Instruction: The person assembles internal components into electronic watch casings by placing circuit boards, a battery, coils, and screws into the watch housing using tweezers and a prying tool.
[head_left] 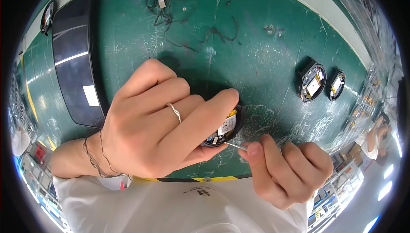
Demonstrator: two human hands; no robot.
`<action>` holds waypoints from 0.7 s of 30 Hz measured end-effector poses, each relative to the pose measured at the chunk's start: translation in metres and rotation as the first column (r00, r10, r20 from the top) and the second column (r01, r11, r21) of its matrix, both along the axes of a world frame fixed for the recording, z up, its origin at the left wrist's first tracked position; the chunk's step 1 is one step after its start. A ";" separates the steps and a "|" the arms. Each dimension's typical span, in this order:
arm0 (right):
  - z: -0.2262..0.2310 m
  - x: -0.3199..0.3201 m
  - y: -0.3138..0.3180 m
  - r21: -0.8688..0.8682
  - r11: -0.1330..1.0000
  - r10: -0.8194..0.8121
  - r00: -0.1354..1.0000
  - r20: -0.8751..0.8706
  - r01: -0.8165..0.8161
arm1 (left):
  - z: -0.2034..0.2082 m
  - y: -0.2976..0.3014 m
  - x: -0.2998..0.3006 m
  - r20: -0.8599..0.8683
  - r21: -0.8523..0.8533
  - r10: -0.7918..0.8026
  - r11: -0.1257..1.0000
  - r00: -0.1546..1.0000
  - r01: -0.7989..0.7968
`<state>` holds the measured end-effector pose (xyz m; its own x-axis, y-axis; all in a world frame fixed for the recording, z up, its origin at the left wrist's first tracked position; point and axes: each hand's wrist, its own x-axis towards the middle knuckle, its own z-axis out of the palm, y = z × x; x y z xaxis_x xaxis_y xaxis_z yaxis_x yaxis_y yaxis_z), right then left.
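Note:
My left hand [149, 122], with a ring and thin dark bracelet cords, is closed around a small round black device housing [240, 124]. Its open face shows a white-labelled battery pack [228, 124] with yellow tape and some small electronics; the fingers hide much of the rest. Between the thumb and index finger of my right hand [292, 171] is a thin metal pick-like tool [232, 145]. The tool's tip meets the near edge of the housing, beside my left fingertips. Its other end is hidden inside my right fist.
To the right stand two similar open round housings [313, 82] [337, 84]. A large glossy dark panel [74, 62] lies at left, with a small dark screen device [48, 16] beyond it. Tangled black cable [171, 8] and small metal bits [273, 31] lie farther back. Another person [376, 139] is at far right.

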<state>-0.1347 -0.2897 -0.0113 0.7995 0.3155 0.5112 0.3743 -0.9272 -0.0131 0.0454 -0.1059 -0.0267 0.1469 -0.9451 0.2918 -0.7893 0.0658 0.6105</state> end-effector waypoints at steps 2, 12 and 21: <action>0.004 0.002 -0.002 0.024 1.000 0.010 0.998 -0.054 -0.009 | 0.000 0.001 0.000 -0.041 -0.015 0.023 1.000 0.999 -0.024; 0.004 0.003 -0.007 0.164 0.986 0.063 0.950 -0.304 -0.013 | -0.001 0.003 0.000 -0.029 0.000 0.050 0.999 0.998 -0.050; 0.000 0.006 -0.006 0.163 0.987 0.051 0.958 -0.284 -0.005 | -0.004 0.003 -0.002 -0.016 -0.047 0.066 0.997 0.998 -0.067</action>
